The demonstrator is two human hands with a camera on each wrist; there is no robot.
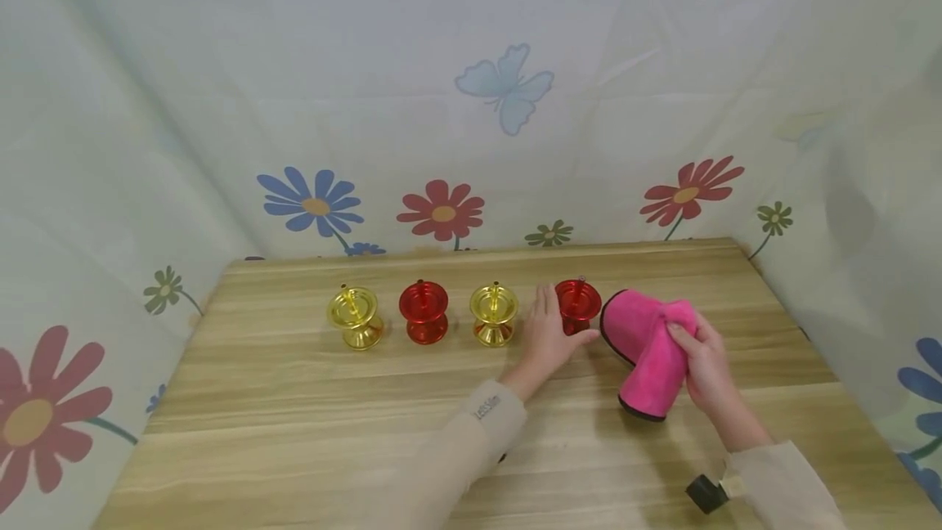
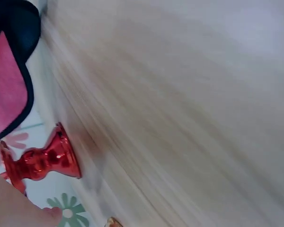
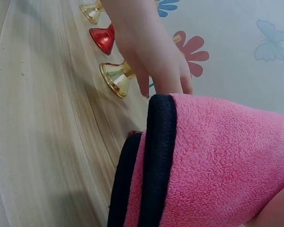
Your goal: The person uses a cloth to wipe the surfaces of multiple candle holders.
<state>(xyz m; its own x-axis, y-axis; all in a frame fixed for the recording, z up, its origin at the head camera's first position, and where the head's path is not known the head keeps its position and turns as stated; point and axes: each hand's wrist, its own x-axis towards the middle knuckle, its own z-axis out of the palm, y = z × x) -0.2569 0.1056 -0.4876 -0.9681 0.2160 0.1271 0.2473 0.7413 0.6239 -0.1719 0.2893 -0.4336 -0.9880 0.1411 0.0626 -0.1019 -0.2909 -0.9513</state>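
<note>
A row of shiny goblet-shaped candle holders with a short central stem in the dish stands on the table: gold point(image 1: 355, 307), red point(image 1: 424, 301), gold point(image 1: 494, 303), and red point(image 1: 578, 299) at the right end. Around that last red holder my left hand point(image 1: 545, 338) reaches, fingers extended and thumb spread apart on its near side. Whether the skin touches it cannot be told. In the left wrist view the red holder point(image 2: 49, 160) stands upright on its flared base. A pink cloth point(image 1: 648, 342) with black edging hangs bunched and folded from my right hand point(image 1: 711, 366), which grips its upper corner.
The holders stand on a light wood-grain table point(image 1: 309, 424). Behind it hangs a pale curtain point(image 1: 368, 96) printed with flowers and a butterfly. A small black block point(image 1: 706, 494) is at my right sleeve.
</note>
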